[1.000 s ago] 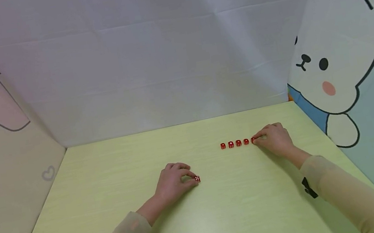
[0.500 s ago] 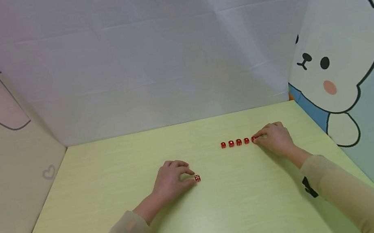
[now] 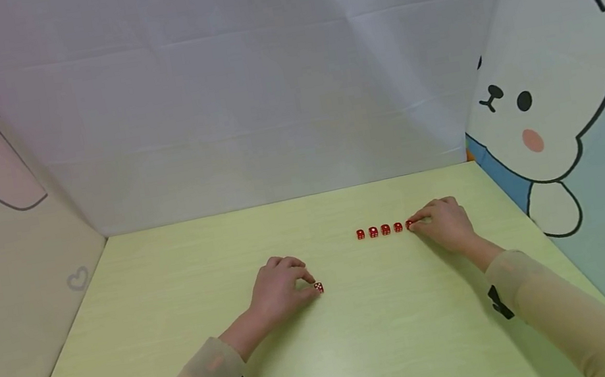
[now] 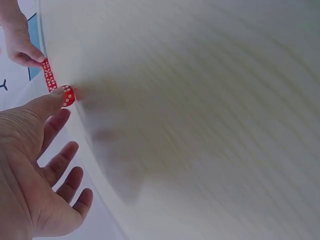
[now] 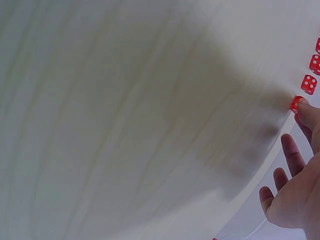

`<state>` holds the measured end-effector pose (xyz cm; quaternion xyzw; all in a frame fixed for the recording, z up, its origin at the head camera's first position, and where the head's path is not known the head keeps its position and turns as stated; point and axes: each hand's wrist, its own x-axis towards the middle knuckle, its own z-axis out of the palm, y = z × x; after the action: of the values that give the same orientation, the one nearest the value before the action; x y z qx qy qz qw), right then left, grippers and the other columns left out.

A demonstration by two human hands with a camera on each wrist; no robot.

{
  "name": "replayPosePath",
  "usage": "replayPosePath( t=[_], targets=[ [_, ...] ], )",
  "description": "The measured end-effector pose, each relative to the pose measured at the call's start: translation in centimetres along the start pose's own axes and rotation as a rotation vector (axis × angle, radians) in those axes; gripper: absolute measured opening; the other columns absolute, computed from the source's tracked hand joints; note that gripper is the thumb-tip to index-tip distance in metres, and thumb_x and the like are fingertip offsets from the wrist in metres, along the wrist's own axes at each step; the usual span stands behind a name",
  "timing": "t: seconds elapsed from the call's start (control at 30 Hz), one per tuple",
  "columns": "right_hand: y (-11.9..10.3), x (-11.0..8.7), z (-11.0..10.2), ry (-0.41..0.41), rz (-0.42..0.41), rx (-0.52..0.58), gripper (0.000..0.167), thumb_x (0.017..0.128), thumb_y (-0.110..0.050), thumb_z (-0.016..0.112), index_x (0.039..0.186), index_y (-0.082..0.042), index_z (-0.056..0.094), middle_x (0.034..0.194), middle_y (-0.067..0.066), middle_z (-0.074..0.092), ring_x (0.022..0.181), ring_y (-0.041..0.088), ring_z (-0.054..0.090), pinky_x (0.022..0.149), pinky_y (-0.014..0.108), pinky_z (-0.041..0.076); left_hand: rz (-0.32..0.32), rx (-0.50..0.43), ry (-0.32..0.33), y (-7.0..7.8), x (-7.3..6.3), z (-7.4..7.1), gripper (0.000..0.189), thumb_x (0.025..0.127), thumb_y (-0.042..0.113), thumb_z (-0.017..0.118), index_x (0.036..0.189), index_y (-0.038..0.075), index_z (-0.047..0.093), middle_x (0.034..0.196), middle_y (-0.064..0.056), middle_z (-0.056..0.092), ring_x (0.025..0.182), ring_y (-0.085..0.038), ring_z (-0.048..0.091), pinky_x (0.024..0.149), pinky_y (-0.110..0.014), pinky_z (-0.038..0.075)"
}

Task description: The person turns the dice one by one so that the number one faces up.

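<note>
My left hand (image 3: pixel 281 290) is at the middle of the table, with a red die (image 3: pixel 319 288) with white pips at its thumb and index fingertips. In the left wrist view the thumb overlaps this die (image 4: pixel 68 96), while the other fingers spread apart below. Farther back and to the right, several red dice (image 3: pixel 385 230) stand in a straight row with small gaps. My right hand (image 3: pixel 444 225) pinches the die at the row's right end (image 3: pixel 409 224) between thumb and index finger. That end die (image 5: pixel 296 103) is partly hidden by the thumb in the right wrist view.
The pale yellow-green table (image 3: pixel 172 270) meets a plain white cloth backdrop (image 3: pixel 262 88) behind. A panel with a cartoon rabbit (image 3: pixel 541 108) borders the right side, and a pink and cream panel (image 3: pixel 5 278) the left.
My left index finger has shifted slightly up from the near die, which has turned a little. The right hand and the row of dice stay in place.
</note>
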<state>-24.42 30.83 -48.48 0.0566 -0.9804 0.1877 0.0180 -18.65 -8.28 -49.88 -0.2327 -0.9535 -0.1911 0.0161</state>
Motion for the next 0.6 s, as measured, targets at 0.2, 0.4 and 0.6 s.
replayPosePath(
  t=[0.2, 0.4, 0.6],
  targets=[
    [0.00, -0.06, -0.03, 0.002, 0.001, 0.009, 0.026, 0.097, -0.028, 0.071, 0.113, -0.011, 0.080, 0.122, 0.022, 0.068, 0.126, 0.052, 0.041, 0.099, 0.066, 0.035, 0.005, -0.009, 0.005, 0.07, -0.06, 0.14, 0.013, 0.085, 0.043, 0.083, 0.090, 0.031, 0.080, 0.122, 0.002, 0.067, 0.121, -0.031, 0.053, 0.098, -0.052, 0.044],
    [0.02, -0.12, 0.07, 0.008, 0.000, 0.012, 0.025, 0.097, -0.029, 0.072, 0.112, -0.011, 0.081, 0.121, 0.020, 0.069, 0.126, 0.051, 0.041, 0.099, 0.065, 0.036, -0.001, -0.010, -0.006, 0.25, -0.08, 0.36, 0.011, 0.086, 0.042, 0.083, 0.088, 0.032, 0.080, 0.122, 0.002, 0.067, 0.121, -0.032, 0.052, 0.098, -0.052, 0.044],
    [0.14, -0.13, 0.24, 0.009, -0.010, 0.003, 0.026, 0.097, -0.030, 0.071, 0.113, -0.011, 0.081, 0.121, 0.020, 0.069, 0.126, 0.051, 0.041, 0.098, 0.065, 0.036, -0.002, -0.030, -0.001, 0.16, -0.14, 0.76, 0.010, 0.086, 0.041, 0.083, 0.088, 0.032, 0.080, 0.123, 0.002, 0.067, 0.122, -0.032, 0.052, 0.099, -0.052, 0.044]
  ],
)
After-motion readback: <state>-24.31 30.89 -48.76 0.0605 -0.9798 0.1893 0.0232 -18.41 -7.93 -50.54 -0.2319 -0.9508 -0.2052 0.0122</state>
